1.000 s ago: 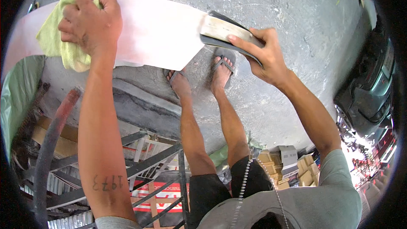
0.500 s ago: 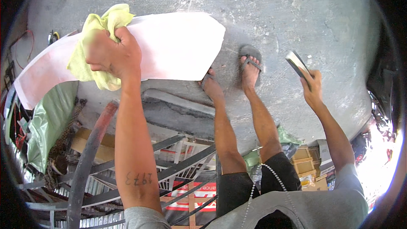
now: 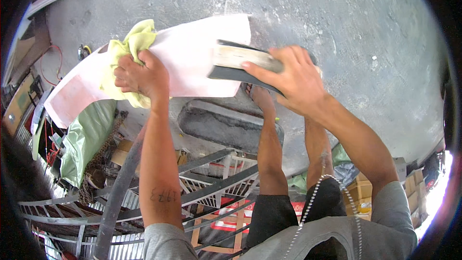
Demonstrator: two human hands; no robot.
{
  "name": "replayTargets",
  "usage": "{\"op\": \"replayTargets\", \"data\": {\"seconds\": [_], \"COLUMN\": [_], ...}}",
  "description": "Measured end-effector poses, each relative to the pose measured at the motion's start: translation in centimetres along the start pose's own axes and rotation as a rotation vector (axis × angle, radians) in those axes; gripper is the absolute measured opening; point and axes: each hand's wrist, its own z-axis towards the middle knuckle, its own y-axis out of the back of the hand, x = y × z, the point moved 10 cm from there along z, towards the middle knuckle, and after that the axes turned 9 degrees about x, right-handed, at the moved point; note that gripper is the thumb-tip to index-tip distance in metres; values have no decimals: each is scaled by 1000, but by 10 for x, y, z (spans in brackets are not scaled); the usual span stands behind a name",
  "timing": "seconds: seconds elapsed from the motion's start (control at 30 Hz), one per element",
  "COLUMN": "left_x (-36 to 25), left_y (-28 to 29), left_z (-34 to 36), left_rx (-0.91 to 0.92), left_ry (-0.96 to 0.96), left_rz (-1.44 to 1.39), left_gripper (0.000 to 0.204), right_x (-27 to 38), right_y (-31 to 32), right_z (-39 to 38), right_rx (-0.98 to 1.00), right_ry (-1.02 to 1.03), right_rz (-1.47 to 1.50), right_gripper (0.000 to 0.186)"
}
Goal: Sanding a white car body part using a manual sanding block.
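Observation:
A long curved panel (image 3: pixel 192 60), white with pinkish patches, reaches across the upper left half of the view. My left hand (image 3: pixel 147 77) is closed around a crumpled yellow-green cloth (image 3: pixel 139 36) and presses it onto the panel's middle. At the panel's right end, my right hand (image 3: pixel 303 82) grips a sanding block (image 3: pixel 240 58), pale in the middle with dark sheet along its long sides. The block overlaps the panel in view; whether it touches the surface I cannot tell. Its rear end is partly covered by my fingers.
Below the panel lies a dark, shallow tray (image 3: pixel 221 123) on the grey concrete floor (image 3: pixel 375 43). A metal frame of bars (image 3: pixel 120 188) and a green plastic sheet (image 3: pixel 89 139) are at lower left. Cardboard boxes (image 3: pixel 361 192) stand at lower right. My feet are beside the panel's right end.
My right hand has swung left with the sanding block, from out over the floor to the panel's right end. My left hand stays on the panel with the cloth. The view has shifted slightly.

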Motion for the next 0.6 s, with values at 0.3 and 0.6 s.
{"op": "replayTargets", "data": {"seconds": [0.3, 0.6], "left_x": [5, 2], "left_y": [-6, -6], "left_z": [2, -1], "left_rx": [5, 4], "left_ry": [-9, -41], "left_rz": [33, 51], "left_gripper": [32, 33], "right_x": [-7, -22], "right_y": [34, -6], "right_z": [20, 20], "right_rx": [63, 95], "right_ry": [143, 159], "right_rz": [-32, 35], "right_gripper": [82, 74]}}
